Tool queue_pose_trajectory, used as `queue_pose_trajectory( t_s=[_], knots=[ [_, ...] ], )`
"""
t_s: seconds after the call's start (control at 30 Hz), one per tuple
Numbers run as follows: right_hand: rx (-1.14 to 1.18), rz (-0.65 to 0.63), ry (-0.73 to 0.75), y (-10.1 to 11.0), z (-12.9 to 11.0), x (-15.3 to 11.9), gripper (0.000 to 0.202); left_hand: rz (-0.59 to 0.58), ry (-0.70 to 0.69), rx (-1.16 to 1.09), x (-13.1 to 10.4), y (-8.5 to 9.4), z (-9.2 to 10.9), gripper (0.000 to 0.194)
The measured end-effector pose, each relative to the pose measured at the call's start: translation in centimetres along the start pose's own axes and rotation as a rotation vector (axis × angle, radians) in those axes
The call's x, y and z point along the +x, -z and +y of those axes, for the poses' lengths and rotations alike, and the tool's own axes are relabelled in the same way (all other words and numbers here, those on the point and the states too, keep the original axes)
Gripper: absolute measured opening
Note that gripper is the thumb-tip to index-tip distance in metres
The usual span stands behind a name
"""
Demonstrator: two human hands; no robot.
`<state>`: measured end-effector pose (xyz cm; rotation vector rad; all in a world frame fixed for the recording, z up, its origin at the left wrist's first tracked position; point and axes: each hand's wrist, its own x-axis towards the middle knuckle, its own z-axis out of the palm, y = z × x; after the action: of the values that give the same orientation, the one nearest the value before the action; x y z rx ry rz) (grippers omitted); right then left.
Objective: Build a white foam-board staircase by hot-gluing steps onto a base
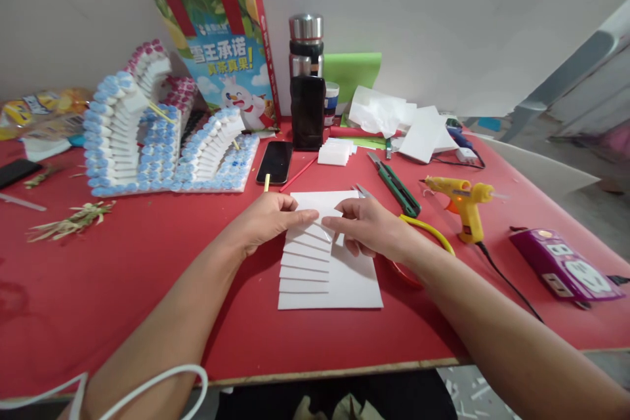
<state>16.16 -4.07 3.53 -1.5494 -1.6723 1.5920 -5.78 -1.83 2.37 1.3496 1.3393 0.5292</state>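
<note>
1. Left hand (273, 218) and right hand (370, 224): both grips pinch a small, flat white strip (327, 209) over the flat white oblong board (355, 285).
2. More white strips (305, 264) fan out on the board.
3. Right of the board: yellow plastic glue gun (467, 202).

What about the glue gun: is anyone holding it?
No, the glue gun rests on the table, apart from the right hand and left hand.

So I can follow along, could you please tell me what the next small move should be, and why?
Perhaps press the top strip down: the left grip and right grip are both at it, and the lower strips already lie fanned on the board.
</note>
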Motion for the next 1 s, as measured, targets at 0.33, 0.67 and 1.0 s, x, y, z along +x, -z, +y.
queue_pose_trajectory(
  t_s=[0.33, 0.67, 1.0],
  knots=[
    [0.181, -0.079, -0.021, -0.3, 0.1, 1.3, 0.032, -0.044, -0.004, -0.098, 0.0, -0.2, 0.0, 0.046],
    [0.323, -0.084, 0.047, -0.4, 0.6, 1.6, 0.029, -0.003, -0.003, -0.157, 0.2, -0.4, -0.2, 0.069],
    [0.364, -0.088, 0.064, -0.4, 0.7, 1.6, 0.028, 0.0, -0.021, -0.142, 0.4, -0.5, -0.2, 0.064]
  ],
)
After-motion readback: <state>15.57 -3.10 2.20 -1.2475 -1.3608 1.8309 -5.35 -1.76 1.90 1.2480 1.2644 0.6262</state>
